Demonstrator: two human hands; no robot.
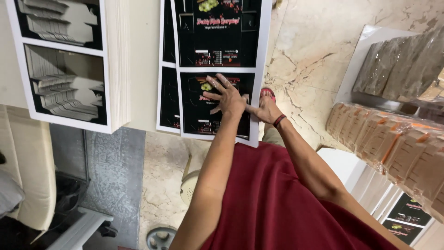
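Observation:
A black printed sheet (217,37) with white margins tops a stack on a pale table. My left hand (226,98) lies flat on the lower panel of this sheet, fingers spread apart. My right hand (264,110), with a dark red band on its wrist, is at the sheet's right edge; a finger rests on top and the hand appears to pinch that edge. A second stack of similar black sheets (167,92) lies just left of it, partly covered. My red shirt fills the bottom of the view.
A thick stack of white sheets with grey-and-black prints (69,65) sits at the left. Plastic-wrapped bundles of brown card (393,148) lie at the right. Marble floor (305,51) shows beyond the table, with a red sandal (267,92). A cream seat (27,166) is at the lower left.

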